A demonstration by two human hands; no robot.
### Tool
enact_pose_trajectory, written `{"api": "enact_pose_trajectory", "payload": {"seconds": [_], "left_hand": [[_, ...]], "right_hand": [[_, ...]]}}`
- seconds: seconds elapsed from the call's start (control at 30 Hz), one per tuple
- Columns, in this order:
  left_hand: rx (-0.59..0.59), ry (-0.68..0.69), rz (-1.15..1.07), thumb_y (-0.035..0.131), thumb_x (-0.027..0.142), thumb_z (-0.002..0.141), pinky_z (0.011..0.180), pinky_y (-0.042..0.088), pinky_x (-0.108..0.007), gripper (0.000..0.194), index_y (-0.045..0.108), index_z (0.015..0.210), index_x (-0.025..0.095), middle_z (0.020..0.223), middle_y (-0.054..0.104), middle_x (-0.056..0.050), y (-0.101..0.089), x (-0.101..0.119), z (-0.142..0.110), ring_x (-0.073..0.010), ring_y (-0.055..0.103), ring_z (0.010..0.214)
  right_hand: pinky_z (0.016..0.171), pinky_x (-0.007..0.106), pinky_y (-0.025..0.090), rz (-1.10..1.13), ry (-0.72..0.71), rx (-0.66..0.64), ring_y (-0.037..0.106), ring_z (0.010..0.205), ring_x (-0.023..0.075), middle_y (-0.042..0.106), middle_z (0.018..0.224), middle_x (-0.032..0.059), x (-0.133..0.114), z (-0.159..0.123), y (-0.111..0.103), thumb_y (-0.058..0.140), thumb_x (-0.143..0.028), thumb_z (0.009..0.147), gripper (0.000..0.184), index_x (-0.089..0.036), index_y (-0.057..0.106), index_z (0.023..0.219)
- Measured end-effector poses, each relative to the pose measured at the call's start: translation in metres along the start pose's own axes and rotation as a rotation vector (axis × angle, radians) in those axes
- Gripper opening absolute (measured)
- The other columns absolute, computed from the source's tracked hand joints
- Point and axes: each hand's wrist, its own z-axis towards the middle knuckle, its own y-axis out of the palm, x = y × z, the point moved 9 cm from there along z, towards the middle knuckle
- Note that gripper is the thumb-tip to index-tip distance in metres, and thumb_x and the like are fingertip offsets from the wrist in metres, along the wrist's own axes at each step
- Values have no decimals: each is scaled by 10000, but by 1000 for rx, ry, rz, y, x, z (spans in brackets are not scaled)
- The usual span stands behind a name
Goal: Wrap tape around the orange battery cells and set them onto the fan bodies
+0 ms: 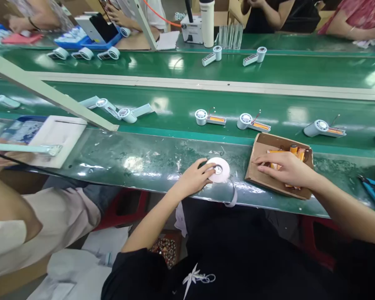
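My left hand (197, 178) rests on a white roll of tape (225, 170) lying flat on the bench, its fingers over the rim and at the core. A loose strip (233, 196) hangs from the roll past the bench's front edge. To the right, my right hand (289, 168) is over a shallow cardboard box (253, 175), fingers stretched leftward and slightly apart. Orange cylindrical batteries (300, 153) lie in the box, partly covered by that hand. I see nothing held in its fingers, though the palm side is hidden.
Beyond the bench runs a green conveyor belt (175, 104) carrying pale-blue handheld fan bodies (201, 117), some with orange batteries and wires. Blue-handled pliers (373, 189) lie at far right. A slanted metal post (50, 89) and a co-worker's white tray (61, 139) stand left. Other people sit opposite.
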Motion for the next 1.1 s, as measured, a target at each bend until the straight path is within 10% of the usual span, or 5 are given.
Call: {"api": "enact_pose_trajectory", "payload": {"seconds": [0.23, 0.5, 0.7, 0.83, 1.1], "left_hand": [[355, -108, -1, 785, 402, 1025, 1192, 560, -686, 343, 661, 1280, 208, 1376, 750, -156, -55, 18, 15, -448, 465, 1584], [543, -539, -130, 754, 369, 1027, 1152, 639, -591, 397, 628, 1369, 211, 1364, 691, -171, -50, -38, -39, -385, 528, 1550], [624, -667, -244, 773, 419, 1017, 976, 712, -460, 510, 609, 1468, 245, 1486, 597, -180, -42, -37, -63, -380, 504, 1574], [580, -584, -225, 773, 344, 1017, 1157, 620, -580, 469, 619, 1447, 237, 1444, 648, -176, -35, -21, -43, -384, 476, 1596], [576, -333, -94, 742, 144, 945, 1261, 480, -674, 328, 678, 1252, 240, 1245, 765, -101, -36, 21, -18, -383, 562, 1497]], "right_hand": [[618, 273, 578, 377, 118, -68, 749, 600, 161, 855, 841, 46, -34, -3, 75, 704, -574, 1037, 394, -196, 807, 1071], [614, 240, 476, 515, -118, -726, 688, 588, 120, 816, 742, 11, -58, -49, 125, 686, -640, 1057, 478, -202, 876, 1022], [823, 346, 551, -185, 306, -47, 787, 959, 264, 867, 1114, 118, 38, -41, 13, 645, -530, 1081, 461, -194, 799, 1357], [1007, 507, 546, -675, 343, -54, 705, 1259, 420, 807, 1328, 228, 63, -34, 14, 718, -372, 1018, 418, -134, 771, 1358], [912, 434, 616, -100, 336, 113, 782, 983, 281, 848, 1146, 98, 68, -44, 11, 656, -322, 1013, 402, -212, 778, 1379]]}}
